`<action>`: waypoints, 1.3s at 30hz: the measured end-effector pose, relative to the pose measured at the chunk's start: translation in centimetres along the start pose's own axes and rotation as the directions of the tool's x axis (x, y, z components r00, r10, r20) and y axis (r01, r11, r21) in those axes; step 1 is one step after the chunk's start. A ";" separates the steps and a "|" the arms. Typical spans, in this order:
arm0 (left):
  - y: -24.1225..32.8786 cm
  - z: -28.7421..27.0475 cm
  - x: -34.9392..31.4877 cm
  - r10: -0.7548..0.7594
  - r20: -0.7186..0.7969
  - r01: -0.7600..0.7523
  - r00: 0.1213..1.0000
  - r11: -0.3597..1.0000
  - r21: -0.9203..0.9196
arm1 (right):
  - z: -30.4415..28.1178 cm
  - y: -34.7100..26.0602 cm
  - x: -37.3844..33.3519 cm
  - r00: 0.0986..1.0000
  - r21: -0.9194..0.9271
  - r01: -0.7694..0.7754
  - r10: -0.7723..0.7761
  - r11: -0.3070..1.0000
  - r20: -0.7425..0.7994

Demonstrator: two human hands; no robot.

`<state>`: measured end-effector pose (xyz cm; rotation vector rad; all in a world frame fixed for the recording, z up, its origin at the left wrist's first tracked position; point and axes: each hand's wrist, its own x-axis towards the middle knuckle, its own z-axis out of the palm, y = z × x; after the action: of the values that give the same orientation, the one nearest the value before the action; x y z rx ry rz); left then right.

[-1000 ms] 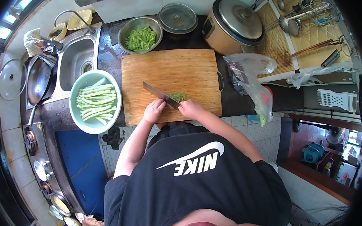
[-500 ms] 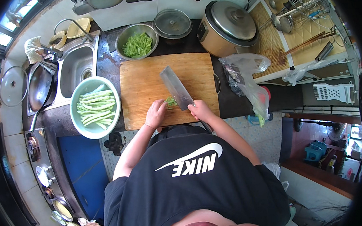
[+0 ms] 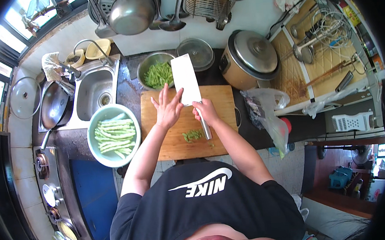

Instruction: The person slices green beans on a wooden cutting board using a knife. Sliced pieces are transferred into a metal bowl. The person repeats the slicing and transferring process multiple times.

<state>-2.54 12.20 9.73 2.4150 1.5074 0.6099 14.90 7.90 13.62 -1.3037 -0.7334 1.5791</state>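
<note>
In the head view, the right hand (image 3: 206, 112) gripped the cleaver (image 3: 186, 78) by its handle (image 3: 206, 130), the blade pointing away from the person. The left hand (image 3: 168, 110) was empty, fingers spread, close beside the blade; whether they touched could not be told. Chopped greens (image 3: 193, 135) lay on the board (image 3: 172, 146), near its close edge. Beyond stood a bowl (image 3: 142, 72); left, a basin (image 3: 92, 142) of beans (image 3: 114, 135).

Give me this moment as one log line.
right hand: holds broad silver metal cleaver | left hand: open beside it, contact unclear | chopped green pieces: on rectangular brown wooden cutting board
</note>
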 end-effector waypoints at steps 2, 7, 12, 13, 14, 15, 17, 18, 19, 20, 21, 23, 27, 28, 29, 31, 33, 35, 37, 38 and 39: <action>-2.1 -0.2 3.9 -0.136 0.014 0.136 0.991 0.991 -0.012 | 0.0 -1.2 2.0 1.000 -0.060 0.025 -0.024 0.998 0.013; -6.2 0.4 9.5 -0.227 0.047 0.230 0.973 0.971 -0.060 | -0.7 -1.9 4.7 0.952 -0.733 0.140 -0.294 0.665 -0.085; -8.0 -1.5 11.2 -0.432 -0.321 0.204 0.843 0.808 -0.553 | -3.2 -3.6 3.7 0.762 -0.966 0.190 -0.593 -0.177 0.259; -7.9 -2.1 11.2 -0.372 -0.347 0.154 0.861 0.842 -0.518 | -3.3 -3.8 3.7 0.747 -0.953 0.194 -0.594 -0.234 0.298; -7.5 -2.6 11.2 -0.329 -0.370 0.115 0.869 0.861 -0.495 | -3.3 -3.9 3.8 0.726 -0.935 0.201 -0.596 -0.292 0.343; -6.8 -3.0 11.0 -0.190 -0.368 0.044 0.910 0.928 -0.370 | -3.3 -4.1 3.9 0.715 -0.915 0.203 -0.586 -0.348 0.382; -4.7 -3.1 10.4 0.063 -0.323 -0.113 0.944 0.984 -0.137 | -2.7 -4.3 4.6 0.680 -0.873 0.230 -0.571 -0.430 0.460; -3.8 -3.2 10.0 0.130 -0.134 -0.134 0.982 0.991 -0.018 | -2.2 -4.3 5.1 0.666 -0.851 0.240 -0.558 -0.468 0.495; -3.1 -3.3 9.6 0.183 0.063 -0.188 0.981 0.978 0.088 | -1.7 -4.4 5.6 0.666 -0.839 0.238 -0.546 -0.490 0.508; -2.6 -3.4 9.5 0.206 0.142 -0.221 0.968 0.971 0.097 | -1.2 -4.5 6.1 0.665 -0.825 0.235 -0.534 -0.513 0.522; -2.5 -3.5 9.5 0.228 0.219 -0.254 0.949 0.962 0.103 | -0.9 -4.6 6.6 0.633 -0.810 0.244 -0.546 -0.533 0.550; -3.3 -3.4 10.0 0.184 0.325 -0.233 0.928 0.966 0.116 | -0.6 -4.9 7.5 0.691 -0.787 0.230 -0.473 -0.573 0.546; -8.0 -2.5 12.7 -0.109 0.451 0.063 0.886 0.991 0.116 | -0.7 -5.5 8.0 0.711 -0.736 0.215 -0.414 -0.642 0.569; -9.2 -1.9 13.1 -0.147 0.450 0.101 0.881 0.987 0.126 | -1.0 -5.7 7.6 0.659 -0.717 0.231 -0.437 -0.657 0.612; -10.2 -1.3 13.5 -0.196 0.455 0.146 0.868 0.979 0.144 | -1.4 -5.9 7.0 0.639 -0.706 0.238 -0.440 -0.666 0.631; -11.7 -0.5 14.9 -0.266 0.350 0.287 0.898 0.958 -0.007 | -2.3 -6.2 5.5 0.639 -0.711 0.222 -0.452 -0.667 0.623; -12.5 -0.1 15.2 -0.340 0.164 0.367 0.926 0.911 -0.185 | -3.3 -6.0 3.5 0.680 -0.744 0.177 -0.466 -0.644 0.566; -12.6 -0.2 15.1 -0.353 0.086 0.350 0.932 0.935 0.049 | -4.6 -5.5 1.6 0.710 -0.791 0.165 -0.485 -0.589 0.510; -12.1 -0.4 14.2 -0.222 0.005 0.222 0.975 0.973 0.068 | -6.0 -4.0 -1.1 0.742 -0.873 0.149 -0.531 -0.465 0.409; -11.5 -0.5 13.5 -0.165 -0.013 0.166 0.986 0.982 0.085 | -6.7 -3.0 -2.5 0.796 -0.916 0.108 -0.519 -0.386 0.312; -10.8 -0.4 12.5 -0.074 -0.103 0.081 0.992 0.994 0.070 | -7.5 -1.8 -4.3 0.840 -0.954 0.058 -0.501 -0.294 0.206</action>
<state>-6.56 28.23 8.48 2.3989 1.6841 0.6793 22.63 3.90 15.01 -2.0659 -2.2005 -0.1451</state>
